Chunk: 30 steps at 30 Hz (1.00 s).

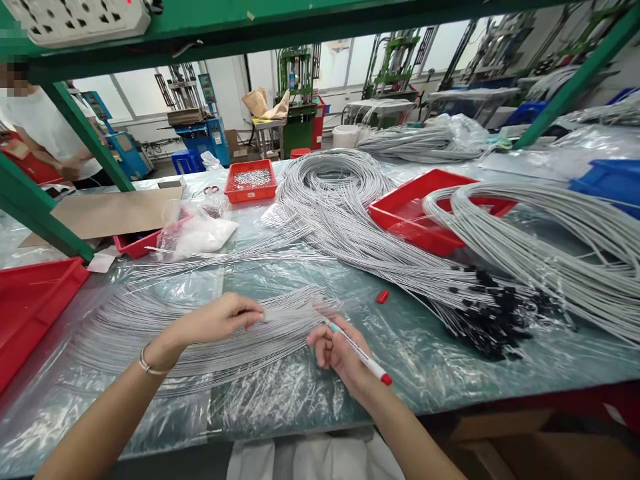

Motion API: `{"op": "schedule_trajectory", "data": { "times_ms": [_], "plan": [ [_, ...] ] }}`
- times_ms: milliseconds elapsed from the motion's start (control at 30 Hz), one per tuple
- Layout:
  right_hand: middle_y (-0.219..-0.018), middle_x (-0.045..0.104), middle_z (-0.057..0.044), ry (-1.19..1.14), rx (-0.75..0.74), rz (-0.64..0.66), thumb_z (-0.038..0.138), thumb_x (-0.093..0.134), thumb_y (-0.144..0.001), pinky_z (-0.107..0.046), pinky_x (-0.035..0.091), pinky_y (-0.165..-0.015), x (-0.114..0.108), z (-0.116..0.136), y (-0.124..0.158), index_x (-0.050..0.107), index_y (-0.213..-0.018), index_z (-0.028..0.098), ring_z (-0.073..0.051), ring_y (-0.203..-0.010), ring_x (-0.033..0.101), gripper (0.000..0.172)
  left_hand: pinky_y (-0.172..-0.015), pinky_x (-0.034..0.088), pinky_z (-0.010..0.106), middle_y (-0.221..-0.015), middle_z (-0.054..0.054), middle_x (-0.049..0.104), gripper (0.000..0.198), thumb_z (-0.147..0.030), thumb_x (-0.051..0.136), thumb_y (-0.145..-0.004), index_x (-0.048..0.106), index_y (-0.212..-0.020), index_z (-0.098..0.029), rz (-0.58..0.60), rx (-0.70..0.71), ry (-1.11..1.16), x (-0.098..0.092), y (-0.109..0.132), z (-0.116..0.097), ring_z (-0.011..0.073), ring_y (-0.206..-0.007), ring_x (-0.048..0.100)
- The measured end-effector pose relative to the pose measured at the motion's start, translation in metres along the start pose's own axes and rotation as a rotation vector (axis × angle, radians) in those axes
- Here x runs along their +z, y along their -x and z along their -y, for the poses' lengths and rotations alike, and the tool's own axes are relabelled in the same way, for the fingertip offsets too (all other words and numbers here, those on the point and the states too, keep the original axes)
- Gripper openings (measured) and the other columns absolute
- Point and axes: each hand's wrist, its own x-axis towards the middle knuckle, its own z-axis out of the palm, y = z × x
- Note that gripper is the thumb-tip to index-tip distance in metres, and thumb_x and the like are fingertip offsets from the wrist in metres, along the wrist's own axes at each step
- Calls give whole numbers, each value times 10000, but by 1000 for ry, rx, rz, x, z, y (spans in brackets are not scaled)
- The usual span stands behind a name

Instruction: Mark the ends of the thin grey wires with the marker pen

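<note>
My right hand [343, 347] is closed around a white marker pen [363, 357] with a red end, its tip side pointing up and left. To its left, my left hand [220, 320] is closed in a pinch, apparently on a thin grey cable that blurs between the two hands. Beneath both lies a fanned bundle of grey cables [145, 333] on the plastic-covered table [270, 393]. A red pen cap [383, 297] rests to the right of my right hand.
Beyond the hands, a coiled cable bundle [335, 173] runs right to ends with black connectors [495, 313]. Red trays [250, 193] stand behind, one holding small metal parts. Thicker cable loops [550, 220] cover the right side. A green post [70, 227] rises at left; a person [45, 133] stands beyond.
</note>
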Motion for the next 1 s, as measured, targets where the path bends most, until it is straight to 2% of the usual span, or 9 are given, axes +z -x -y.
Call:
{"op": "schedule_trajectory", "data": {
  "times_ms": [100,200,267,400,467,533,667,900,1000],
  "plan": [
    [-525,584,32,-116,10,-97,600,641,-720,-201,359,-421,8,3,-2,596,-904,188,-89,-413,470,454,-551,353,209,-680,20,582,413,-439,374,-941,606,-770,-143,154,-9,40,7,9,-8,106,-573,461],
    [-462,554,42,-81,0,-129,565,649,-739,-187,356,-416,13,3,2,542,-733,187,-85,-400,479,392,-565,369,208,-702,23,624,407,-453,363,-946,612,-842,-149,275,-39,93,15,10,-16,114,-597,502],
    [-469,566,34,-6,-30,-88,568,620,-762,-195,357,-406,15,1,6,531,-718,188,-93,-394,488,393,-551,366,206,-700,14,622,412,-475,356,-946,599,-864,-152,257,-47,128,26,6,-26,111,-587,499],
    [-440,508,43,242,-128,36,510,544,-842,-210,371,-414,12,-2,16,593,-728,173,-92,-392,460,359,-534,356,198,-705,-4,595,385,-432,356,-959,620,-878,-164,86,72,191,53,-7,-50,96,-576,492],
    [-447,502,46,333,-205,16,443,536,-866,-214,385,-418,5,-2,21,644,-817,167,-94,-399,460,300,-553,363,193,-691,-8,597,367,-390,361,-966,636,-871,-166,44,135,204,59,-11,-57,91,-580,503],
    [-505,563,34,406,-334,-98,364,535,-876,-223,417,-435,-5,1,26,646,-1023,173,-106,-432,498,265,-559,364,191,-660,-10,599,384,-387,369,-966,622,-794,-155,27,144,201,59,-12,-59,85,-559,494],
    [-650,648,13,634,-705,-308,191,502,-879,-253,478,-507,-21,4,30,528,-1289,223,-130,-532,575,412,-534,353,187,-659,-11,599,439,-436,361,-962,566,-703,-148,41,94,215,51,-9,-55,73,-529,464],
    [-713,665,4,885,-899,-127,19,494,-838,-273,522,-612,-12,3,31,433,-1376,262,-140,-623,625,593,-481,307,181,-623,-28,545,392,-409,369,-958,564,-737,-151,14,84,229,53,-9,-59,64,-502,407],
    [-779,692,-23,892,-870,-59,52,502,-842,-285,524,-635,-13,6,33,437,-1364,228,-157,-663,637,554,-473,288,178,-596,-38,514,384,-390,384,-957,550,-708,-149,-5,109,233,57,-10,-61,56,-497,383]
  ]
}}
